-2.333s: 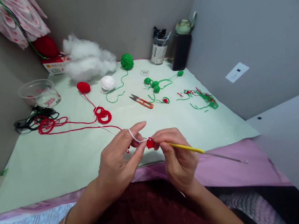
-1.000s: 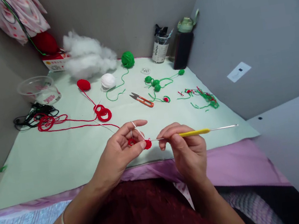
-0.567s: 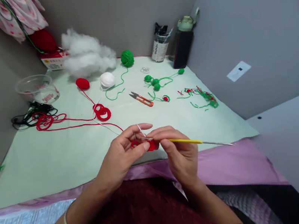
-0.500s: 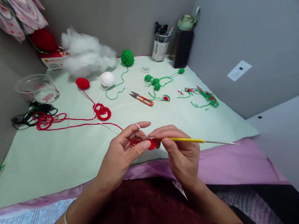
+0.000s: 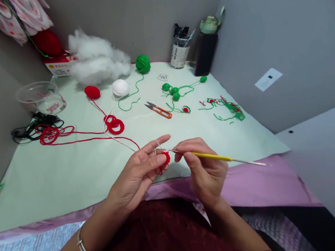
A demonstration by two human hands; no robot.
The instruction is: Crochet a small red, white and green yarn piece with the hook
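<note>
Near the table's front edge, my left hand [image 5: 139, 170] pinches a small red crochet piece [image 5: 166, 158] between thumb and fingers, with white yarn running over its raised index finger. My right hand [image 5: 206, 170] grips a crochet hook [image 5: 212, 156] by its yellow handle; the thin tip reaches left to white stitches on the top edge of the red piece. White yarn leads back to a white ball [image 5: 120, 89]. A red strand [image 5: 93, 139] runs from the left across the table to my left hand.
Orange-handled snips [image 5: 158, 110] lie mid-table, with green crochet pieces [image 5: 175, 92] and red-green scraps [image 5: 235, 110] to their right. Behind are white stuffing [image 5: 96, 60], a green yarn ball [image 5: 143, 64], a pen cup [image 5: 179, 52] and a dark bottle [image 5: 206, 51]. A plastic tub [image 5: 41, 99] stands left.
The red piece has turned and sits slightly higher, with more of it showing. My right hand has moved a little right, and the hook's tip has drawn away from my left fingers.
</note>
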